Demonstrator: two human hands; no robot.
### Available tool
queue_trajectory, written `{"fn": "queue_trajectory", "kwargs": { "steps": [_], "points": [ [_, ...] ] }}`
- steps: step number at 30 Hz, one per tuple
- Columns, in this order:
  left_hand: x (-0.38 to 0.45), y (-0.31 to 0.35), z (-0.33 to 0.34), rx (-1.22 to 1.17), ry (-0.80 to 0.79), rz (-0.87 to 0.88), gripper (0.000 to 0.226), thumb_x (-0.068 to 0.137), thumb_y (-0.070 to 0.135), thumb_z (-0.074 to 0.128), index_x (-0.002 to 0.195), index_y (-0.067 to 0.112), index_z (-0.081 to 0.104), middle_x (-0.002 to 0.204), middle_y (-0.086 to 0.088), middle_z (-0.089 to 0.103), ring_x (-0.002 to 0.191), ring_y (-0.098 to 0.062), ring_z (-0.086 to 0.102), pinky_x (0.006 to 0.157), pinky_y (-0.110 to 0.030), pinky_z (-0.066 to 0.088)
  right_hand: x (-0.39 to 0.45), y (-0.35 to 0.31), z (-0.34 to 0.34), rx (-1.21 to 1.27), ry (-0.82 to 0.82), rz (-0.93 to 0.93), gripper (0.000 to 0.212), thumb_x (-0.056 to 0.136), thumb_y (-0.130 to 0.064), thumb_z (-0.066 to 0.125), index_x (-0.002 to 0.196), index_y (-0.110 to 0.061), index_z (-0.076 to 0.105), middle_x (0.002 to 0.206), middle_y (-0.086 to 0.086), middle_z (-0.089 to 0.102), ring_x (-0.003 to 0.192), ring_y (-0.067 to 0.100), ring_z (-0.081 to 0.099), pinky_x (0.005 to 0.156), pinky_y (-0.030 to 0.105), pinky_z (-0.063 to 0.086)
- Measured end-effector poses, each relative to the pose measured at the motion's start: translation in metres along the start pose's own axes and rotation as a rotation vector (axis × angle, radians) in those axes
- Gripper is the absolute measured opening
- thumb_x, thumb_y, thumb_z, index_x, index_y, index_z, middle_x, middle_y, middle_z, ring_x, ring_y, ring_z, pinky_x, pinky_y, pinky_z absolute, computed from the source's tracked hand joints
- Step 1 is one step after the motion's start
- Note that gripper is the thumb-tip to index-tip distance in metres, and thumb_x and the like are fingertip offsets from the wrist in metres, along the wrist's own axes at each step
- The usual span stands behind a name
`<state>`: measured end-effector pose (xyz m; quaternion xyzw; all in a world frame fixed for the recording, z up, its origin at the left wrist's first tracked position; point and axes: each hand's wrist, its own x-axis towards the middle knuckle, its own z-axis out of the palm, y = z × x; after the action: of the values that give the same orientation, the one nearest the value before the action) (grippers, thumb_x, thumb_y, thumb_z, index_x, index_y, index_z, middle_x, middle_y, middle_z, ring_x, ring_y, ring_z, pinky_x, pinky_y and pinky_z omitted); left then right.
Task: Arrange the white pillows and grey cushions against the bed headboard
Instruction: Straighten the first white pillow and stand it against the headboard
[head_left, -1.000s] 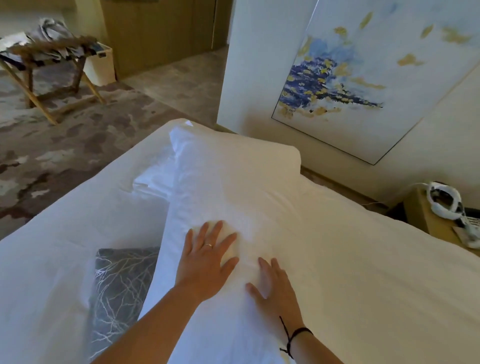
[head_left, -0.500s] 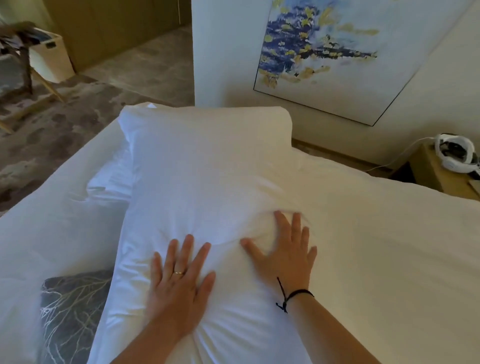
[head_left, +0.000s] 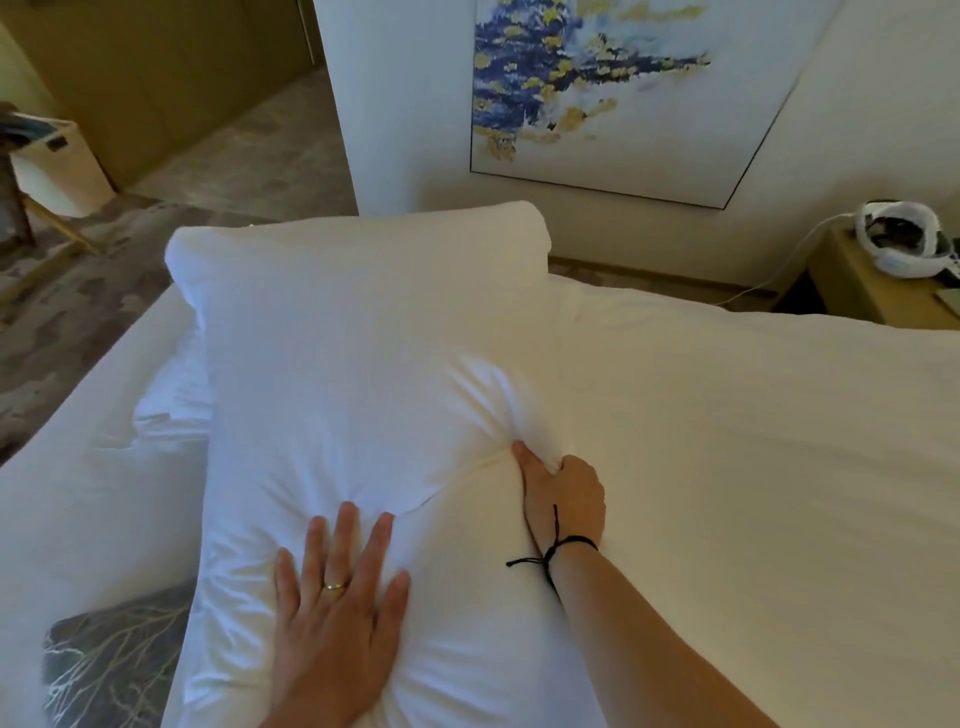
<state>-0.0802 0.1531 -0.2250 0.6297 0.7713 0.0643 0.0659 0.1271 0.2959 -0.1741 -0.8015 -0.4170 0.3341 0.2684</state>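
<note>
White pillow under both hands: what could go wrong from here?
The right hand grips only a bunch of fabric on the white pillow, so a pull may tug the cover rather than move the filling. The left hand presses flat, pinning the near end against that pull. The grey cushion lies partly tucked under the pillow's edge and may get dragged along.

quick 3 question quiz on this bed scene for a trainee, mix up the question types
1. True or false: the left hand lies flat with straight fingers on the white pillow.
2. The right hand is: A) hanging idle B) gripping the pillow's right edge C) holding the grey cushion.
3. Fill in: the headset sits on the ____ at far right.

Key: 1 true; 2 B; 3 bedside table.
</note>
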Motion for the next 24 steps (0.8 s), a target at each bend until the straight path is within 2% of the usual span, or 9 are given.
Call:
{"fn": "queue_trajectory", "kwargs": {
  "steps": [4,7,10,14,16,19,21,23,24],
  "points": [
    [-0.010,-0.003,-0.019,-0.023,-0.019,-0.007,0.065,0.092,0.066,-0.001,0.154,0.045,0.001,0.165,0.006,-0.002,0.151,-0.020,-0.004,0.121,-0.049,0.001,-0.019,-0.014,-0.004,0.096,0.066,-0.065,0.048,0.088,-0.054,0.056,0.065,-0.014,0.043,0.064,0.001,0.052,0.057,0.017,0.046,0.050,0.032,0.030],
    [-0.019,0.000,-0.042,-0.151,-0.014,-0.052,0.071,0.090,0.070,0.002,0.153,0.040,0.014,0.163,0.006,0.017,0.149,-0.020,0.019,0.119,-0.050,0.017,-0.039,-0.034,-0.020,0.172,0.111,-0.235,0.046,0.090,-0.046,0.055,0.061,-0.018,0.033,0.055,-0.004,0.042,0.050,0.016,0.036,0.047,0.031,0.027],
    [-0.028,0.005,-0.085,-0.321,-0.008,-0.020,0.069,0.087,0.068,0.021,0.150,0.044,0.013,0.160,0.001,0.029,0.142,-0.026,0.036,0.113,-0.049,0.029,-0.061,-0.069,-0.060,0.184,0.112,-0.509,0.050,0.091,-0.042,0.056,0.061,-0.025,0.021,0.050,-0.009,0.027,0.046,0.014,0.024,0.045,0.029,0.024],
    [-0.018,0.014,-0.167,-0.436,0.117,0.182,0.073,0.090,0.071,0.028,0.153,0.045,0.002,0.156,-0.003,0.026,0.141,-0.023,0.032,0.111,-0.052,0.034,-0.113,-0.119,-0.118,0.004,0.082,-0.908,0.051,0.093,-0.031,0.061,0.062,-0.024,0.021,0.048,-0.008,0.022,0.043,0.016,0.027,0.044,0.028,0.019],
    [0.002,0.031,-0.222,-0.433,0.238,0.318,0.078,0.089,0.073,0.035,0.154,0.043,0.004,0.158,-0.003,0.021,0.143,-0.024,0.028,0.111,-0.055,0.035,-0.145,-0.142,-0.148,-0.083,0.092,-1.100,0.047,0.090,-0.024,0.066,0.065,-0.022,0.026,0.051,-0.010,0.025,0.045,0.021,0.033,0.044,0.028,0.027],
    [0.026,0.057,-0.308,-0.340,0.348,0.584,0.099,0.074,0.086,0.049,0.153,0.040,0.012,0.163,0.000,0.013,0.146,-0.027,0.019,0.114,-0.053,0.026,-0.195,-0.155,-0.196,-0.250,0.089,-1.395,0.034,0.084,-0.017,0.072,0.065,-0.014,0.044,0.054,-0.001,0.044,0.044,0.025,0.044,0.040,0.031,0.038],
    [0.032,0.066,-0.348,-0.134,0.306,0.841,0.112,0.060,0.095,0.051,0.152,0.040,0.021,0.164,0.003,0.010,0.151,-0.023,0.007,0.119,-0.058,0.012,-0.224,-0.141,-0.227,-0.381,0.073,-1.530,0.028,0.088,-0.020,0.067,0.066,-0.010,0.052,0.057,0.004,0.049,0.046,0.026,0.045,0.039,0.032,0.037],
    [0.027,0.078,-0.361,0.039,0.183,1.074,0.115,0.054,0.101,0.044,0.150,0.041,0.027,0.165,0.005,0.009,0.152,-0.021,0.000,0.120,-0.054,-0.003,-0.251,-0.105,-0.253,-0.504,0.026,-1.627,0.032,0.095,-0.025,0.059,0.067,-0.013,0.051,0.059,0.003,0.048,0.048,0.024,0.042,0.040,0.031,0.032],
    [0.021,0.086,-0.359,0.087,0.109,1.133,0.115,0.053,0.103,0.041,0.150,0.042,0.027,0.165,0.007,0.008,0.152,-0.020,-0.003,0.120,-0.051,-0.006,-0.262,-0.081,-0.261,-0.568,-0.032,-1.649,0.031,0.098,-0.027,0.055,0.069,-0.015,0.050,0.061,0.001,0.048,0.050,0.022,0.042,0.041,0.032,0.032]
  ]
}}
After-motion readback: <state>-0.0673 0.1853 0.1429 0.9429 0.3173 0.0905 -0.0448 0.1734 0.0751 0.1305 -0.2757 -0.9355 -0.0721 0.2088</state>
